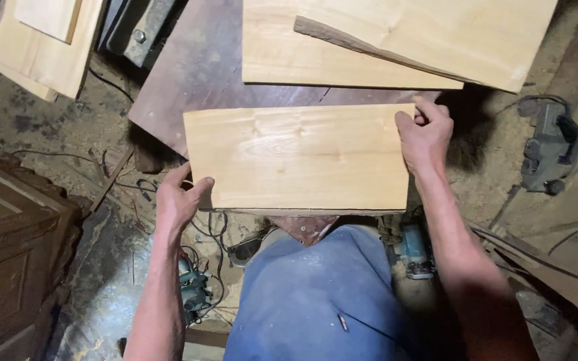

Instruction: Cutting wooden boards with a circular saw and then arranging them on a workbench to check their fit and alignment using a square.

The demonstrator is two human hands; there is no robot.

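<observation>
Holding a pale rectangular board [299, 157] flat over a dark reddish panel [202, 73], the left hand [178, 200] grips its near left corner, thumb on top, and the right hand [426, 134] pinches its far right corner. The board looks cut and unmarked; more pale boards [396, 40] lie beyond, a power tool [550, 147] idle at right.

packages: none | labels: none | signs: none | screens: none
</observation>
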